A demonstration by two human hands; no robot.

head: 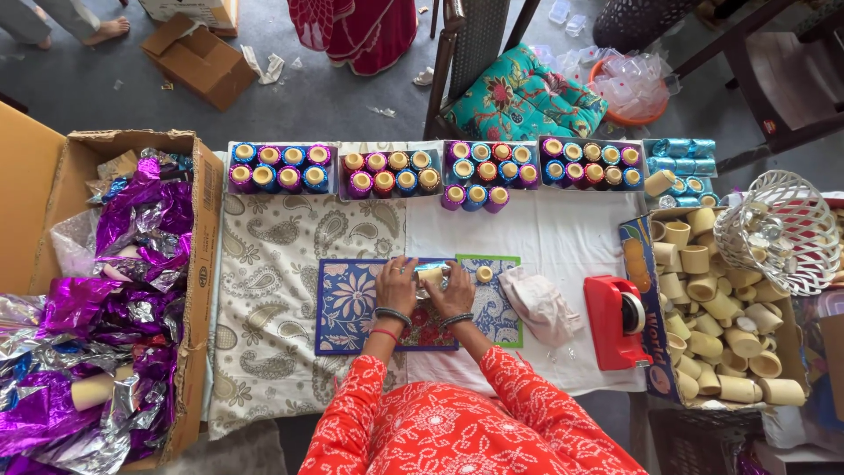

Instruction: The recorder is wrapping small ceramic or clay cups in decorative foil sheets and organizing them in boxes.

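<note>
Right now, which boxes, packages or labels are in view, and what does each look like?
Open brown carton, left: holds purple and silver foil.
Printed carton, right: blue and orange side, full of cream cups.
Flattened brown box, floor, top left.
Clear trays, table's far edge: foil-wrapped cups in rows.

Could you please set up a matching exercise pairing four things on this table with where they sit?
Things:
1. Tape dispenser
2. Foil box
3. White basket
4. Wrapped cups

Places:
A. Far edge of the table, in a row of trays
B. Left end, full of purple and silver foil
C. Right of the hands, beside a crumpled cloth
D. Right end, over the box of plain cups

Pairs: 1-C, 2-B, 3-D, 4-A
</note>
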